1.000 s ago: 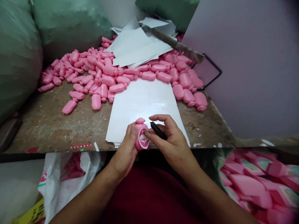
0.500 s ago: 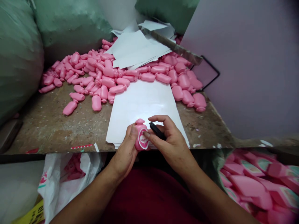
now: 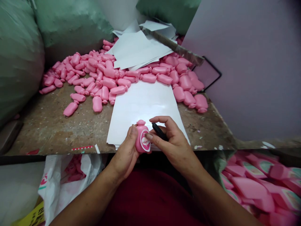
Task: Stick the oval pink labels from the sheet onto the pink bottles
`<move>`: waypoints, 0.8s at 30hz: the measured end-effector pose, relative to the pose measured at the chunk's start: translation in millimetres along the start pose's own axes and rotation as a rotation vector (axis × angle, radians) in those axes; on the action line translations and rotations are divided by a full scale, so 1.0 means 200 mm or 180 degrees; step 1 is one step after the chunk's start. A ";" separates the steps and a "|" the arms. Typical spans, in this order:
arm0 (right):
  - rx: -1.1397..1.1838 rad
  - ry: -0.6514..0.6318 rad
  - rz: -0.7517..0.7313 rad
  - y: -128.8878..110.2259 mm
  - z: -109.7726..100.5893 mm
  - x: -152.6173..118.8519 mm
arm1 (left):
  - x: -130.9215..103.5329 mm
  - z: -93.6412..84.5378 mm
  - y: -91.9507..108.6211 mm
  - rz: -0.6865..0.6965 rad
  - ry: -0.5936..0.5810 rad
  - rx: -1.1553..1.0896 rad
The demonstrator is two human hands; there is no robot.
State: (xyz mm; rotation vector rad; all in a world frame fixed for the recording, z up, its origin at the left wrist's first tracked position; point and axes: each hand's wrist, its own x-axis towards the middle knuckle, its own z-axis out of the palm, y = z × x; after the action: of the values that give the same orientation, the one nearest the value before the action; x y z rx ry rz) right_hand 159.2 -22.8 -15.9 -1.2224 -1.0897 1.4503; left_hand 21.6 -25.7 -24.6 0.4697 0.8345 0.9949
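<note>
A small pink plastic bottle (image 3: 140,138) stands upright in my left hand (image 3: 128,149), its thumb along the left side. On the bottle's front is an oval sticker (image 3: 145,140), pink with a white border. The sticker's right edge sticks out a little past the bottle. My right hand (image 3: 172,141) has its thumb on that edge, while a slim black pen-like tool (image 3: 159,131) is tucked inside the fingers. The right index finger arches above the tool. Beneath both hands lies a stack of white sheets (image 3: 145,103).
Many pink bottles (image 3: 108,83) are heaped across the back of the worktable (image 3: 91,135). Loose white papers (image 3: 133,50) lie on the heap. A white bag (image 3: 58,188) hangs below left; larger labelled pink bottles (image 3: 254,185) fill a sack below right. Big green sacks (image 3: 70,25) stand behind.
My left hand has turned the bottle slightly, and the sticker now sits further right on it. My right hand and the black tool have shifted slightly right.
</note>
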 end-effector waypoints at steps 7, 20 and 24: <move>-0.0060 0.0034 -0.0001 0.01 0.00 0.00 | 0.00 0.00 0.00 0.0082 0.0004 0.0061; -0.0163 0.0052 0.0016 0.01 0.00 0.00 | 0.00 -0.01 -0.01 0.0106 0.0005 0.0151; -0.0190 0.0075 0.0002 0.01 0.00 0.00 | 0.00 -0.02 -0.02 0.0128 -0.0025 0.0155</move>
State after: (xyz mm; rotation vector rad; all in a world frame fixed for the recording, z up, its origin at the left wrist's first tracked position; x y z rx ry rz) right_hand 158.3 -22.6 -18.1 -1.2789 -1.1238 1.4091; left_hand 20.9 -27.3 -29.0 0.5335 0.8464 1.0110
